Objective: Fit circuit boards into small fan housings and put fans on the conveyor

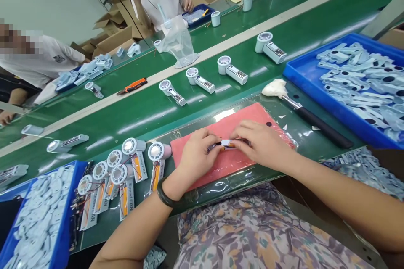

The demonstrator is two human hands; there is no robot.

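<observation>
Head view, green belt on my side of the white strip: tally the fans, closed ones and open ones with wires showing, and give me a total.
Closed fans: 6
Open fans with wires and printed cards: 6
Total: 12
Not counted: the white part held between the left hand and right hand.

From the left hand (196, 160), wired fan units (126, 172) are crowding 9 o'clock; from the right hand (261, 145), a black-handled tool (318, 125) is barring 2 o'clock, while green conveyor belt (135, 119) is offering passage at 12 o'clock.
</observation>
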